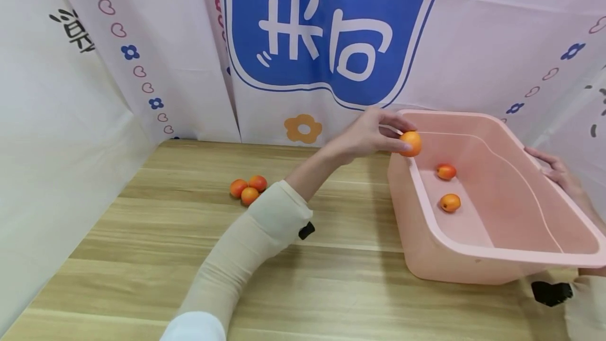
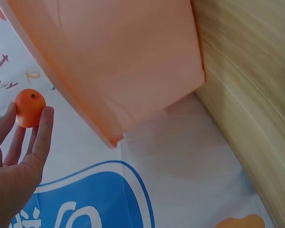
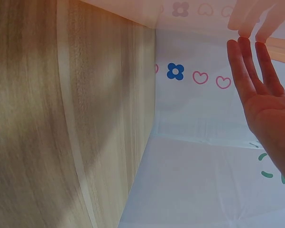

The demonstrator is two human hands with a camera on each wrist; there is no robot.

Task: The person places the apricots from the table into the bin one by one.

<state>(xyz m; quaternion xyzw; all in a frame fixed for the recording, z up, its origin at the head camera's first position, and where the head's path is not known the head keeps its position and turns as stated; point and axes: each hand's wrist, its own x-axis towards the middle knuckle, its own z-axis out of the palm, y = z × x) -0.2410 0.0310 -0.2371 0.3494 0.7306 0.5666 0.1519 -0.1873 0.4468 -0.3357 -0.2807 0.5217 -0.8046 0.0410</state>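
My left hand (image 1: pixel 371 133) pinches a small, smooth orange fruit (image 1: pixel 411 144) between thumb and fingertips, over the near-left rim of a pink plastic tub (image 1: pixel 516 183). In the left wrist view the fruit (image 2: pixel 30 108) shows a dark stem spot and stands beside the tub's rim. Inside the tub lie a reddish-orange fruit (image 1: pixel 446 171) and an orange one (image 1: pixel 450 203). At the tub's right side is my right hand (image 1: pixel 561 172); in the right wrist view its straight fingers (image 3: pixel 242 71) touch the outer wall.
A cluster of three orange-red fruits (image 1: pixel 249 189) sits on the wooden table (image 1: pixel 199 257), left of the left forearm. Printed white cloth (image 1: pixel 189 57) hangs behind the table and at its sides. The tub stands at the table's right, near the back cloth.
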